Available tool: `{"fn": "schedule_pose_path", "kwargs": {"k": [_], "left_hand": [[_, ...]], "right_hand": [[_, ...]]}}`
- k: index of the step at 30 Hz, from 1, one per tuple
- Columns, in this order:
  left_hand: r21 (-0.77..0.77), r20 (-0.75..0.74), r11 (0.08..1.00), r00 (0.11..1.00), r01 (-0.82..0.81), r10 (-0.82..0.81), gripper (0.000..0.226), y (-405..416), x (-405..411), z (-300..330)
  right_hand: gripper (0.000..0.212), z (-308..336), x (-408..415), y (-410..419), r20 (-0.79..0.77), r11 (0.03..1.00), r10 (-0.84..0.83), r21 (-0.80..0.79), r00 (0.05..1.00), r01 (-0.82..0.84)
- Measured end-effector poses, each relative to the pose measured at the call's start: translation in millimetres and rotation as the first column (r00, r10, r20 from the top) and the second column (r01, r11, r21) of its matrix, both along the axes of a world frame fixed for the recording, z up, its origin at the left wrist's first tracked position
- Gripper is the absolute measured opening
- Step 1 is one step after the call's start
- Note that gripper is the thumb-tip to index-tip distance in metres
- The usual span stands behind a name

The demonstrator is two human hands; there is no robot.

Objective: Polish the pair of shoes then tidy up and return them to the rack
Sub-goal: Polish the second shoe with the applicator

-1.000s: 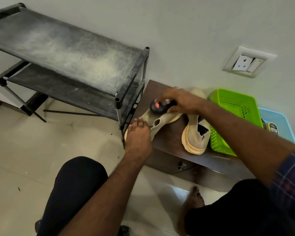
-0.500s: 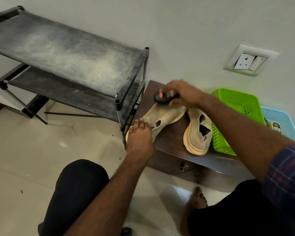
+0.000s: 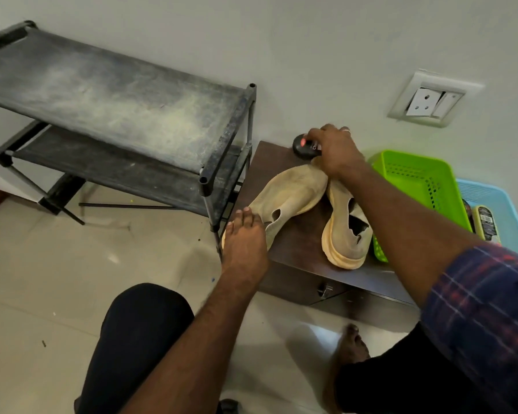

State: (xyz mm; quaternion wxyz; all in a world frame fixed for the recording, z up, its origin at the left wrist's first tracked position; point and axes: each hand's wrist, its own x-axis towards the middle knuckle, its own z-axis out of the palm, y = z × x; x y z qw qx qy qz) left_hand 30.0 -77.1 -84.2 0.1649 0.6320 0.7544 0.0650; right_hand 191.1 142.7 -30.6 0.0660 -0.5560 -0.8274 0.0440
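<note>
Currently both beige shoes lie on a low dark-brown cabinet (image 3: 299, 246) set against the wall. Left shoe (image 3: 287, 192): long axis runs diagonally, toe toward the cabinet's far edge, heel at its near-left corner, overhanging slightly. Left hand (image 3: 245, 243) rests on that heel, fingers fairly straight, pressing it down. Right shoe (image 3: 346, 231): long axis near-to-far, heel close to the cabinet's front edge, toe under the right hand (image 3: 335, 153); the two toes touch. Right hand grips a round black polish applicator (image 3: 304, 146) at the cabinet's far-left corner, just beyond the shoe toes.

Green basket (image 3: 416, 177) sits just beside the right shoe at the cabinet's right side; a blue basket (image 3: 497, 204) beyond it holds a bottle (image 3: 486, 224). Shoe rack (image 3: 108, 100), two dusty dark shelves, stands just left of the cabinet, its corner post near the left shoe's heel. Open tiled floor (image 3: 57, 279) lies in front of the rack.
</note>
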Motion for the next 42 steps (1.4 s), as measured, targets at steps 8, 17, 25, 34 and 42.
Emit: {"fn": "schedule_pose_path", "kwargs": {"k": [8, 17, 25, 34, 42], "left_hand": [[0.007, 0.012, 1.000, 1.000, 0.020, -0.020, 0.082, 4, 0, -1], [-0.017, 0.501, 0.976, 0.843, -0.216, 0.195, 0.092, -7, -26, 7], [0.082, 0.480, 0.915, 0.820, -0.394, 0.310, 0.063, -9, 0, 2], [0.332, 0.009, 0.943, 1.000, 0.006, -0.010, 0.087, -16, -14, -8], [0.435, 0.509, 0.878, 0.859, -0.201, -0.056, 0.076, -35, -22, -8]], "right_hand": [[0.061, -17, -16, -39, 0.045, 0.913, 0.330, -0.269, 0.943, -0.307], [0.062, -3, -35, -73, -0.466, 0.992, 0.080, 0.122, 0.881, -0.026], [0.058, -20, -20, -183, -0.560, 0.996, -0.073, -0.004, 0.825, 0.085], [0.061, -25, -26, -174, -0.510, 0.992, -0.117, -0.096, 0.852, 0.079], [0.066, -38, -32, -166, -0.431, 0.987, -0.119, -0.153, 0.894, 0.058]]}}
